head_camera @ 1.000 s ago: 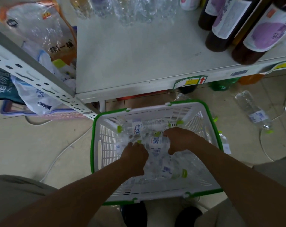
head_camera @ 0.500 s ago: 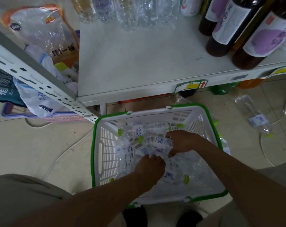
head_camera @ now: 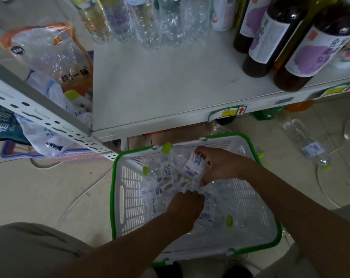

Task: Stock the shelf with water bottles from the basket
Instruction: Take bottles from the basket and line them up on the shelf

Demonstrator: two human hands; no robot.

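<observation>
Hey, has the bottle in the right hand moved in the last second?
Yes. The right hand has lifted the water bottle up out of the pile; its green cap now reaches the far rim of the basket.

White slatted basket (head_camera: 112,189) rimmed green at 6 o'clock, clear water bottles (head_camera: 182,159) with lime caps and blue-on-white labels, off-white shelf (head_camera: 160,87), dark bottles (head_camera: 258,61) labelled white-and-purple at 1 o'clock
</observation>
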